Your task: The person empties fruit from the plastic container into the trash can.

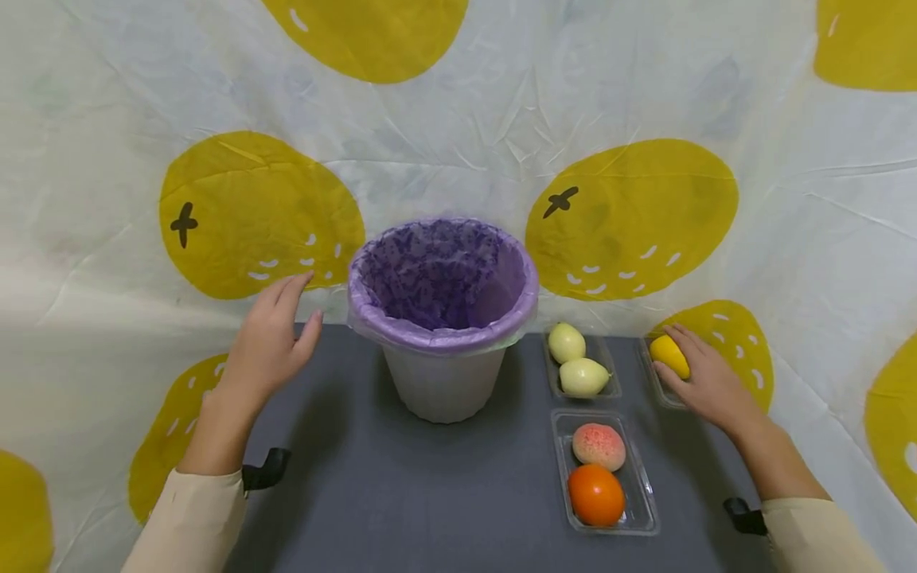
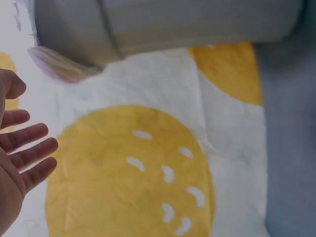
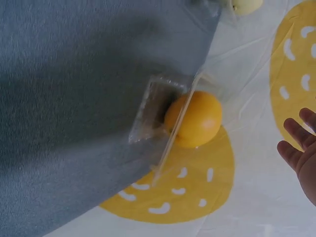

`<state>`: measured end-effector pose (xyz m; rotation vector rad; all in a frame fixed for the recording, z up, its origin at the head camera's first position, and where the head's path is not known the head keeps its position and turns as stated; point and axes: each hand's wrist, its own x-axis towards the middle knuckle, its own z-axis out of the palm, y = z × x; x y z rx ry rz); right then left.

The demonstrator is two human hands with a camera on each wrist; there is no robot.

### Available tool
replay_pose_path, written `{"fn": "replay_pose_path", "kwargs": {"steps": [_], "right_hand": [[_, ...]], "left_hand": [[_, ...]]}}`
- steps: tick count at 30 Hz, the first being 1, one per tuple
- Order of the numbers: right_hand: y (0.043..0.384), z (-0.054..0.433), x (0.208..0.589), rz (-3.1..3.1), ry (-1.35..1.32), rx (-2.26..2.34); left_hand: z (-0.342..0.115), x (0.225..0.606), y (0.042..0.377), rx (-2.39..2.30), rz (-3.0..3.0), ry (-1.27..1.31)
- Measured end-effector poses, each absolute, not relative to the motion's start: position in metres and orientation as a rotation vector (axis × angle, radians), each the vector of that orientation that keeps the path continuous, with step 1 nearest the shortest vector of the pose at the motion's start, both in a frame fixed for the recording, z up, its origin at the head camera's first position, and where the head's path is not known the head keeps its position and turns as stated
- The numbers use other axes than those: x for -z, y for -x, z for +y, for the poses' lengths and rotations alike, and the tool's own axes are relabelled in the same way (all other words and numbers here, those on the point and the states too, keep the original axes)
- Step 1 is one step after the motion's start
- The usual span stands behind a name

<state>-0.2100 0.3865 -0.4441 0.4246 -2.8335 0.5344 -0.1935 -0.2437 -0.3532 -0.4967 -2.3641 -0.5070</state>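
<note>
My left hand [image 1: 268,342] is raised to the left of a white bin [image 1: 444,382], fingers extended and holding nothing. The same left hand [image 2: 19,153] shows spread fingers in the left wrist view. My right hand [image 1: 705,382] reaches over a round yellow fruit [image 1: 669,356] in a clear plastic tray [image 1: 672,399] at the table's back right. In the right wrist view, the right hand [image 3: 306,153] appears apart from the yellow fruit [image 3: 195,119], its fingers loosely extended. That fruit still lies in its tray.
A purple liner [image 1: 444,338] covers the bin's rim. Right of the bin, one clear tray [image 1: 609,390] holds two pale yellow-green fruits [image 1: 576,362]. Nearer, another tray [image 1: 637,517] holds a peach [image 1: 598,446] and an orange [image 1: 596,495]. A patterned cloth [image 1: 444,119] hangs behind the dark table [image 1: 430,501].
</note>
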Motion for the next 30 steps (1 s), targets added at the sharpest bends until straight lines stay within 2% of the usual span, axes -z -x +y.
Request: {"fn": "replay_pose_path", "kwargs": {"steps": [10,20,30], "right_hand": [[0.216,0.41,0.434,-2.877,-0.364,-0.659],[0.214,0.435,0.426,-2.884,-0.008,-1.176],[0.223,0.466,0.436,-2.899,0.233,-1.168]], "left_hand": [[-0.22,0.317,0.21,1.023,-2.485,0.38],[-0.213,0.306,0.234,1.534,-2.466,0.208],[-0.208,0.301,0.254,1.902,-2.496,0.09]]}}
